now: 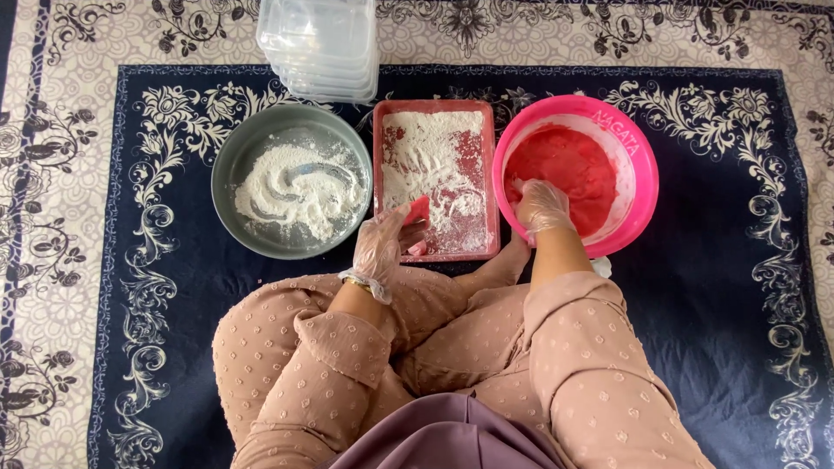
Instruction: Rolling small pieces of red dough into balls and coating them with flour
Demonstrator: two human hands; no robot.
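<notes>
Left hand [382,246] pinches a red piece [419,211] at the tray's [434,252] near edge, pointing far; right hand [542,207] curls loosely inside the pink bowl [638,174]

Both gloved hands reaching forward, left hand [382,246] fingers pinched together, right hand [542,207] curled, fingers pointing down

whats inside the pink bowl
The pink bowl holds a red batter-like mass. The gloved right hand rests in it at the near side, and whatever lies beneath the hand and the mass is hidden.
</notes>
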